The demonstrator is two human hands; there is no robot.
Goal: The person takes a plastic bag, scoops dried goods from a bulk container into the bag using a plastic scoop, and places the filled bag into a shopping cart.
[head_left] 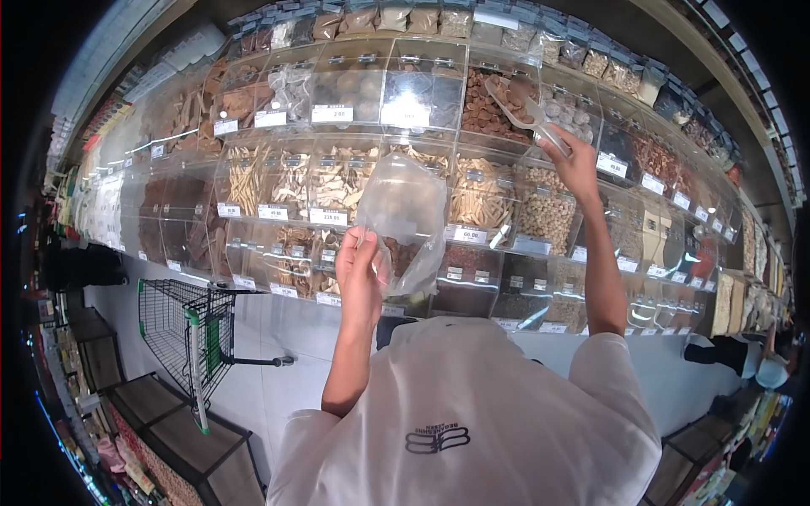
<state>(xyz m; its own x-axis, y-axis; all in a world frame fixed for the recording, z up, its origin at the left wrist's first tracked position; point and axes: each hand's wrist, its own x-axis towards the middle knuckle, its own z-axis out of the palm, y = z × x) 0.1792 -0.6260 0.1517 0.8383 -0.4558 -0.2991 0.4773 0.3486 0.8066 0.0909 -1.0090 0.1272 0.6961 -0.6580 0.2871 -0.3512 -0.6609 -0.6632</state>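
My left hand (361, 260) pinches the edge of a clear plastic bag (405, 202), which hangs upright in front of the lower bins. The bag looks empty or nearly so. With my right hand (575, 160) I grip the handle of a clear plastic scoop (516, 108). The scoop's head is at an upper bin of reddish-brown dried pieces (485, 110). Whether anything lies in the scoop is hard to make out. Right of it is a bin of pale round dried goods (567, 110), and below is a bin of small beige pieces (544, 202).
Tiered clear bins with price labels (329, 217) stretch to both sides. Packed bags (396, 18) line the top shelf. A shopping cart (190, 337) stands on the floor (291, 325) to the left. Another person (742, 358) is at the far right.
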